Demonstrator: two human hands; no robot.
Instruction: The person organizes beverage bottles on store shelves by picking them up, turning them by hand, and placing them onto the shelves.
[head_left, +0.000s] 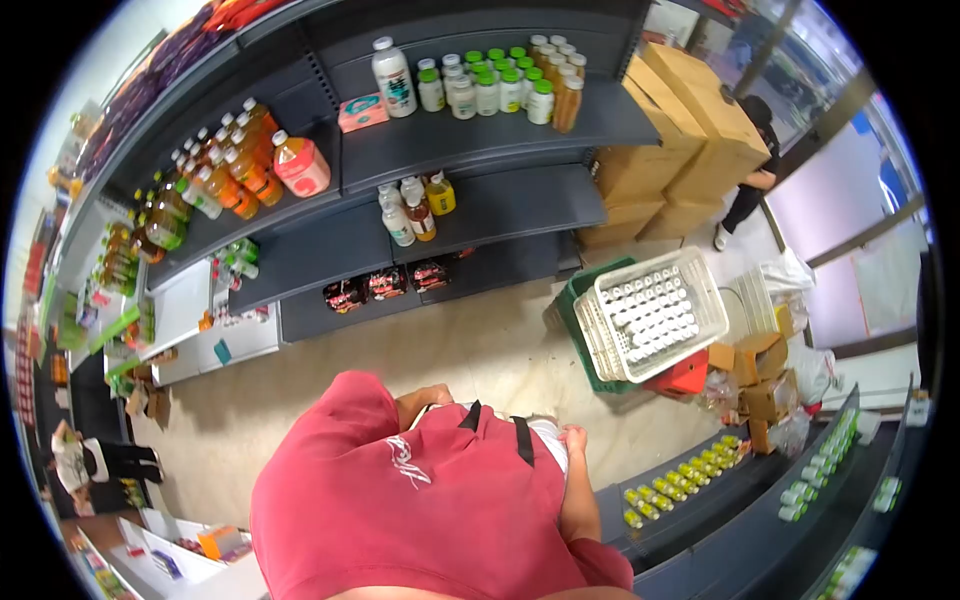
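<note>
My left hand [434, 397] is at my waist beyond the hem of my red shirt [420, 500]. Its fingers look curled, and whatever may be inside them is hidden. At the other side of the waist, my right hand [573, 438] is closed beside white cloth [550, 446]; I cannot make out what it grips. Two black straps [524, 441] lie over the shirt front between the hands. Neither hand touches the shelves. Ahead of me, the dark shelf [450, 140] carries a large white bottle [394, 77], a pink box [363, 113] and several green-capped bottles [486, 92].
A white crate [712, 300] with several white-capped bottles stands on a green crate [585, 365], right of centre. Cardboard boxes [650, 130] are stacked behind it. Yellow-labelled bottles [685, 480] line a low shelf at right. One person [750, 180] stands far right, another [90, 460] far left.
</note>
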